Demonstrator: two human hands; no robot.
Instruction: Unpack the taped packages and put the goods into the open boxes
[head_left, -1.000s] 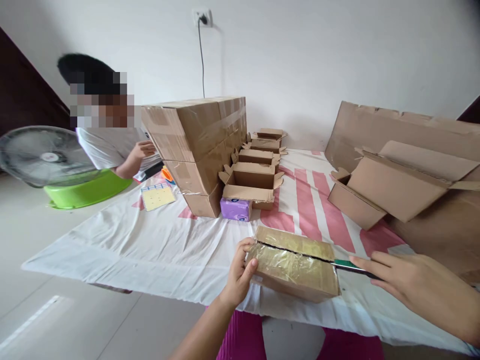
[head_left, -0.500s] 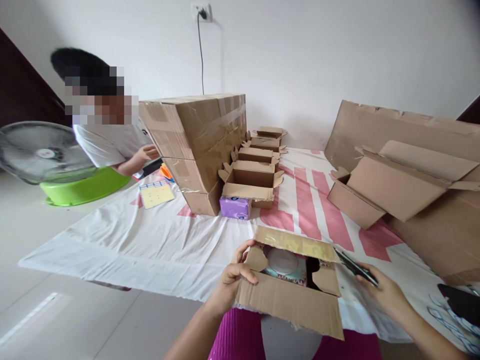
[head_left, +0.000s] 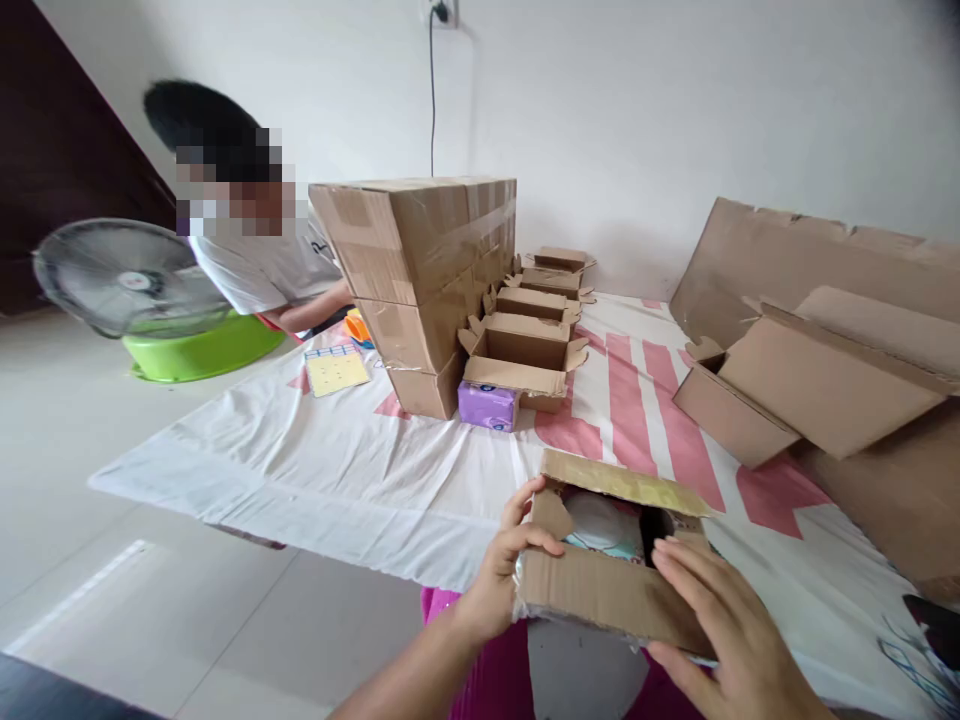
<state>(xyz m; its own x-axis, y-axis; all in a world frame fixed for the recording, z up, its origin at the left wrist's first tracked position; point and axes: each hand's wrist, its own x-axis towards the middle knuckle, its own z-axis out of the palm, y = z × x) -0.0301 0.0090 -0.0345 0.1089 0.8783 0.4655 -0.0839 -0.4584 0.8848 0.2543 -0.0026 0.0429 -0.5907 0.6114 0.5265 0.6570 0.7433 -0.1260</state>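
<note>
A small cardboard box (head_left: pixel 600 590) with its flaps spread is held low in front of me, over the near table edge. Inside it show a round white piece and some teal printed packaging (head_left: pixel 600 525). My left hand (head_left: pixel 517 550) grips the box by its left end, fingers over the side flap. My right hand (head_left: pixel 720 620) lies across the right part of the near flap. Its fingers are stretched and the thumb is apart at the flap's lower edge. The cutter knife is out of clear sight.
Taped cartons (head_left: pixel 420 270) are stacked mid-table, beside a row of open boxes (head_left: pixel 525 350) and a purple pack (head_left: pixel 487 408). More cardboard (head_left: pixel 825 380) leans at right. A person (head_left: pixel 255 265) sits behind the stack, near a fan (head_left: pixel 127 280).
My right hand has moved left from beside the box onto its near flap, and the cutter knife it held no longer shows clearly. My left hand still holds the box. The view has shifted left.
</note>
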